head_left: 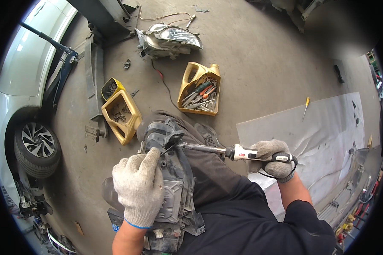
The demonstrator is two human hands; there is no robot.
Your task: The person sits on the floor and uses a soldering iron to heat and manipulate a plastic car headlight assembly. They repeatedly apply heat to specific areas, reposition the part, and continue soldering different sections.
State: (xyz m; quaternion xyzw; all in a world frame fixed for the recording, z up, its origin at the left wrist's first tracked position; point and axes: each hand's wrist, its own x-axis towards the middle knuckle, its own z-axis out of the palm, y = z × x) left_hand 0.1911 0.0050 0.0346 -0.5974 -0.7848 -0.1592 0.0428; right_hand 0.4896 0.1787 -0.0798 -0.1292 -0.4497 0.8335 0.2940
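Note:
A dirty black plastic part (pixel 174 170), which looks like the back of a headlight housing with a ribbed grey square module (pixel 169 199), lies across my lap. My right hand (pixel 273 159), in a knitted glove, is wrapped round the white and black handle of a soldering iron (pixel 206 148). The iron's long metal barrel points left, its tip at a raised black bracket (pixel 171 138) on the housing. Close to that tip, my gloved left hand (pixel 139 182) rests over the housing with its index finger stretched forward. A thin black strip (pixel 169 149) shows at that fingertip; the thumb is hidden.
Ahead are a cut-open jug of hand tools (pixel 218 95), a jug of small hardware (pixel 136 121) and a headlight (pixel 174 40). A white sheet (pixel 293 131) and a yellow screwdriver (pixel 306 104) lie to the right. A white car (pixel 23 80) and a wheel (pixel 37 146) stand left.

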